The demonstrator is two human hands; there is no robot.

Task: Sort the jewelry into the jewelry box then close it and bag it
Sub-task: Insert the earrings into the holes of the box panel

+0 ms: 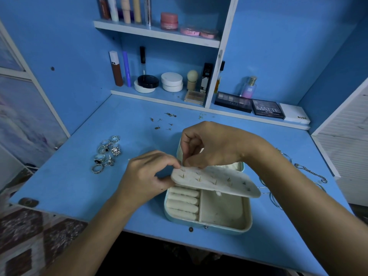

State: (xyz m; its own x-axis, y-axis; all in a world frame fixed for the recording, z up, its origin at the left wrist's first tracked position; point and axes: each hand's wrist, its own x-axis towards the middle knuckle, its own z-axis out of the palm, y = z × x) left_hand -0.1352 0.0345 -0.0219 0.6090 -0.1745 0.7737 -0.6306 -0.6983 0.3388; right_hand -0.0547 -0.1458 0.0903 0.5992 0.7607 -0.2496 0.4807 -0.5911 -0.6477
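While left fingers (175, 165) pinch it, earring panel (215, 181) tilts.

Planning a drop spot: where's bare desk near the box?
Free: desk between the rings and front edge. Crowded: loose studs behind the jewelry box, chains right of it.

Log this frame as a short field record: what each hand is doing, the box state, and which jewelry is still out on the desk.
left hand: pinches the left end of the earring flap, holding it up
right hand: fingertips pinched at the flap's far edge; what they hold is hidden
box: open, ring rolls and side compartment bare
flap: several stud posts poke through
rings: in a cluster left of the box
studs: scattered behind the box
chains: right of the box, partly behind the right arm
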